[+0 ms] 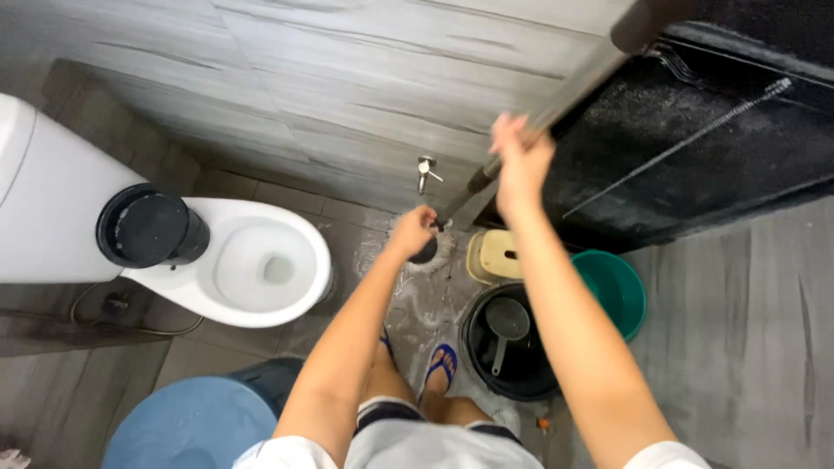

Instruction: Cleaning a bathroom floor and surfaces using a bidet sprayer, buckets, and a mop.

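Note:
Both of my hands grip a long grey pole that slants from the upper right down to the wet floor. My right hand holds it high up. My left hand holds it low, just above a round dark head pressed on foamy tiles near a wall tap. My feet in blue sandals stand behind it.
A white toilet with a black round container on its back sits at left. A black bucket holding a ladle, a green basin, a yellowish stool and a blue bin lid crowd the floor. A dark door is at right.

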